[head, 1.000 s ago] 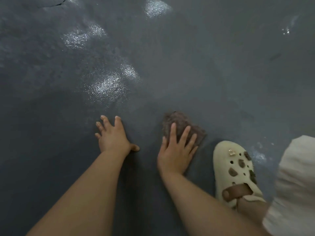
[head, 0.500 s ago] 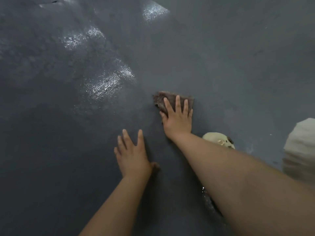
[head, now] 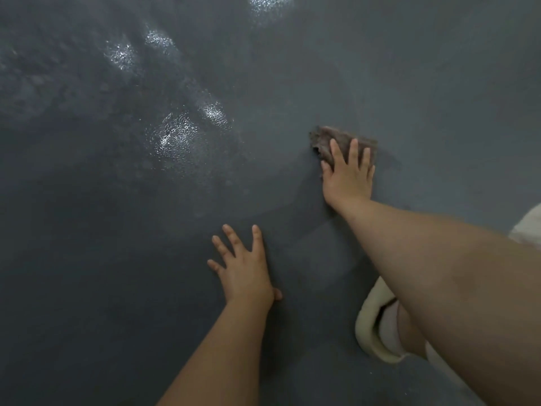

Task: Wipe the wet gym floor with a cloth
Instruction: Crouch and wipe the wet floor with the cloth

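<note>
Cloth (head: 336, 140): brownish-grey, crumpled, lying flat on floor (head: 409, 83), upper right of centre in head view. Far edge and L corner of cloth stick out past the fingertips; rest hidden under hand.

R hand (head: 348, 177): palm down on cloth, fingers straight and slightly spread, pressing it to floor. Grip not curled round it, flat press only. R forearm runs in from lower right, fully extended.

L hand (head: 244, 271): flat on bare floor, nearer to the person and left of R hand, well apart from cloth. Fingers splayed and straight, thumb out to the right; holds nothing.

Floor: dark grey, fine-textured. Wet patches (head: 178, 136) glint w/ reflected light up and left of cloth, a chain of bright spots running toward top edge. Area just around cloth looks matte; faint curved streak edge between the two hands.

Cream clog (head: 369, 332) on a foot at lower right, partly hidden behind R forearm. Pale fabric (head: 527, 227) at right edge; can't tell what garment.
</note>
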The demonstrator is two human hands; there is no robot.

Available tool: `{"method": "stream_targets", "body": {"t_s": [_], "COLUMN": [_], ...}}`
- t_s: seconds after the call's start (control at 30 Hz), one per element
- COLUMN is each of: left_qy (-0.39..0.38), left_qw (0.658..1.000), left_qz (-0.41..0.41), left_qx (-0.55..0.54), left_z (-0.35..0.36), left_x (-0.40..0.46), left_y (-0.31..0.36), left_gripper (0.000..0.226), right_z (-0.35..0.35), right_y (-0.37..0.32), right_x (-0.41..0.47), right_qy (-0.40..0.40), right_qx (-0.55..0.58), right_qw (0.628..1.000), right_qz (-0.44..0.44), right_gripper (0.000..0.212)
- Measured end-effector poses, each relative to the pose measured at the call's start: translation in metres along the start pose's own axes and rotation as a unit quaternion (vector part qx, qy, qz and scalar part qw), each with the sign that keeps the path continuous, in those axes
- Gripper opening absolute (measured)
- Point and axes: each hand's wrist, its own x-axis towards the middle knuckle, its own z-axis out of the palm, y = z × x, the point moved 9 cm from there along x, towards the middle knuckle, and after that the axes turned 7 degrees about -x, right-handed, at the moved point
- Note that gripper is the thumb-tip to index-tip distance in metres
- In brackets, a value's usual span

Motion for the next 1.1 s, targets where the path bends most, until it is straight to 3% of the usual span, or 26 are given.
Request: {"method": "stream_targets", "body": {"t_s": [0.23,0.43,0.7,0.87,1.0,1.1], "left_qy": [0.015,0.023,0.020,0.098,0.112,0.101], "left_qw": [1.000,1.000,0.998,0.989,0.987,0.980], "left_qz": [0.003,0.009,0.052,0.063,-0.053,-0.121], "left_qx": [-0.011,-0.015,-0.037,-0.086,-0.106,-0.124], "left_z": [-0.001,-0.001,-0.008,-0.036,-0.038,-0.033], "left_x": [0.002,0.002,-0.005,-0.017,-0.025,-0.035], "left_y": [0.001,0.000,-0.011,-0.063,-0.126,-0.159], "left_gripper": [0.131,0.121,0.110,0.099,0.105,0.114], "right_z": [0.032,0.073,0.047,0.029,0.032,0.046], "right_y": [0.031,-0.002,-0.042,-0.121,-0.182,-0.219], "right_x": [-0.094,-0.184,-0.117,-0.062,-0.069,-0.107], "right_qy": [0.031,0.010,-0.004,0.002,0.001,-0.011], "right_qx": [0.064,0.049,0.016,-0.013,-0.063,-0.096], "right_qw": [0.987,0.992,0.997,0.999,0.983,0.947], "right_qz": [0.142,0.116,0.078,-0.036,-0.172,-0.305], "right_gripper": [0.054,0.053,0.057,0.056,0.057,0.057]}}
